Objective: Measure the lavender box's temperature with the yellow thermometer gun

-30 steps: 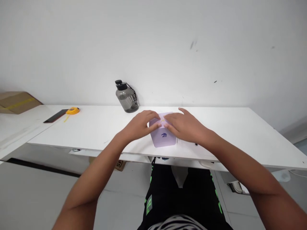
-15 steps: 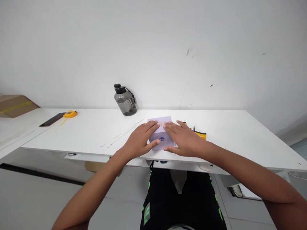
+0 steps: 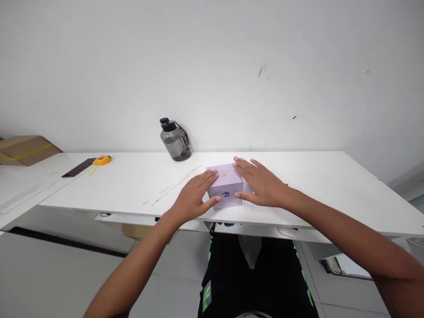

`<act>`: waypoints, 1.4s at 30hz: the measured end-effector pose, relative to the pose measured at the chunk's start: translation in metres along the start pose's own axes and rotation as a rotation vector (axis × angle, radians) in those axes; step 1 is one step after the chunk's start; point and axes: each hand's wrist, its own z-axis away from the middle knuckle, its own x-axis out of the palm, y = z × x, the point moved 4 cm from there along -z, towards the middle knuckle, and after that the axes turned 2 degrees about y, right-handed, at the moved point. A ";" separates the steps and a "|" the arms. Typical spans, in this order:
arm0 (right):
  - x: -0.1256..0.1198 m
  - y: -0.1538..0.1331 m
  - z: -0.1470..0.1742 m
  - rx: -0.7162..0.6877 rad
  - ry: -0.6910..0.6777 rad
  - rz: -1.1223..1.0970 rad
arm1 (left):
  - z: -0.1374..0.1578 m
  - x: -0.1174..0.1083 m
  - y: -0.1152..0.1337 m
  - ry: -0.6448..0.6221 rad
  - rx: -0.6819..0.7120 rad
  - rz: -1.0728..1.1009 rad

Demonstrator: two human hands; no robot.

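Observation:
A light purple box [image 3: 226,177] with a small gold mark on top and a dark blue print on its front stands near the table's front edge. My left hand [image 3: 196,194] holds its left side, fingers over the top edge and thumb against the front. At the right side is my right hand [image 3: 260,183], its fingers stretched out and spread. Its fingertips touch the top right edge, and the thumb lies by the front right corner. Whatever lies beneath or behind my right hand is mostly hidden.
A grey translucent water bottle [image 3: 176,142] stands by the wall. On the left of the white table [image 3: 132,176] lie a yellow tape measure [image 3: 102,160] and a dark flat object [image 3: 78,168]. A cardboard box [image 3: 29,151] sits at the far left.
My right hand has slid off the top of the box towards its right edge, uncovering more of it. The yellow and black tool beside it is now hidden. The view has shifted slightly.

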 end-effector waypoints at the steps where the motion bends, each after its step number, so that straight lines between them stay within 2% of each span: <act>1: 0.002 0.002 0.001 0.003 0.003 -0.010 | 0.001 0.000 0.000 0.000 0.004 -0.001; 6: 0.017 0.006 0.006 0.005 0.013 -0.075 | 0.004 0.005 0.001 0.008 0.012 -0.051; 9: 0.021 0.005 0.006 -0.003 0.063 -0.058 | 0.005 0.008 0.000 0.011 0.035 -0.080; 18: 0.033 0.012 0.004 -0.045 0.102 0.046 | 0.004 0.018 -0.009 0.047 0.085 -0.161; 21: 0.039 0.026 -0.006 -0.024 0.115 0.066 | -0.009 0.024 -0.021 0.041 0.079 -0.142; 26: 0.043 0.061 -0.035 0.055 0.119 0.010 | -0.049 0.041 -0.053 0.021 0.055 -0.070; 31: 0.043 0.095 -0.054 0.035 0.137 0.007 | -0.075 0.057 -0.076 0.045 0.044 -0.020; 38: 0.042 0.112 -0.059 0.022 0.181 -0.020 | -0.080 0.067 -0.081 0.060 -0.037 0.087; 42: 0.045 0.114 -0.057 0.062 0.184 -0.078 | -0.084 0.068 -0.079 0.035 -0.061 0.040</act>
